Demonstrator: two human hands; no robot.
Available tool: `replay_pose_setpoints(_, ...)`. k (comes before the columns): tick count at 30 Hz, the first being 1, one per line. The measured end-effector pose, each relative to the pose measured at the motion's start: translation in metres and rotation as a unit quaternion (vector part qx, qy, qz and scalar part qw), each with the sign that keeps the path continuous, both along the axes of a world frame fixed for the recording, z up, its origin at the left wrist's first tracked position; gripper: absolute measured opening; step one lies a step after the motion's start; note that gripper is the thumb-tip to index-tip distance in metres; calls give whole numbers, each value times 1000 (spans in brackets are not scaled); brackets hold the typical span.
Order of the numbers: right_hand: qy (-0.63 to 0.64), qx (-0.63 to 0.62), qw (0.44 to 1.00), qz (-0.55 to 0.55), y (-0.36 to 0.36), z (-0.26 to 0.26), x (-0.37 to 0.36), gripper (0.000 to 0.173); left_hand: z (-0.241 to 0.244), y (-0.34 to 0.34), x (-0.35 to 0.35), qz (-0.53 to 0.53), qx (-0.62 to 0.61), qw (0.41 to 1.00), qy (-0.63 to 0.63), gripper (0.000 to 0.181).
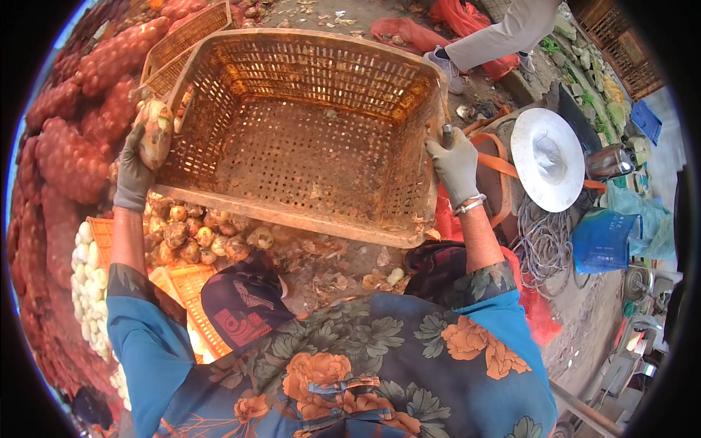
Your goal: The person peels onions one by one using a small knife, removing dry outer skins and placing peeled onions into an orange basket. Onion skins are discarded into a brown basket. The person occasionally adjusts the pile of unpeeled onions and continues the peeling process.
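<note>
Both gloved hands hold up a worn orange-brown plastic crate, tilted so that its perforated, dirt-stained inside faces me. At its left end, my left hand grips a large, dirty onion against the crate's rim. My right hand is closed at the crate's right rim and also holds a knife, its thin blade pointing up along the crate's side. Below the crate, a heap of unpeeled onions lies at the left, with loose skins scattered on the ground between my knees.
Red net sacks of onions are piled along the left, beside peeled white onions and an orange crate. At the right are a pale wide-brimmed hat, coiled twine and a blue bag. Another person's leg stands beyond the crate.
</note>
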State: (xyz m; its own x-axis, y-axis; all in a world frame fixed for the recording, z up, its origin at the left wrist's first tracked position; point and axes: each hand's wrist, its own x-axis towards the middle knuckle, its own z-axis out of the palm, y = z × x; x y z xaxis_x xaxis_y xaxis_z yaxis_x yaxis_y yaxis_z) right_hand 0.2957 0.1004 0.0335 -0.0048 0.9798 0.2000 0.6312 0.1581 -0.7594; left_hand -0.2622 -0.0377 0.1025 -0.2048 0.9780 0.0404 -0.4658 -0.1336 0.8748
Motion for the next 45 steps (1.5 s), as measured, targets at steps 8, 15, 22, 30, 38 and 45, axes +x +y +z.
replay_pose_setpoints(8,122,-20,969,-214,-74,-50,81,25,-4,215,108,-222,-13,974,41,46)
replay_pose_setpoints(15,379,-251,856,-246,-129,-105,41,14,-19,323,202,-360,72,900,-235,42)
replay_pose_setpoints(22,213,-248,945,-13,-133,-97,-7,17,-92,171,181,-212,4,962,-172,51)
replay_pose_setpoints(30,124,-188,972,64,-83,-86,-25,29,-147,-4,188,-9,-134,938,-320,52)
replay_pose_setpoints(38,-231,45,969,-69,55,-101,68,45,-143,-17,198,-14,-111,957,-268,56)
replay_pose_setpoints(45,-367,-130,919,-68,67,-121,133,38,-161,6,274,-174,-227,912,-293,47)
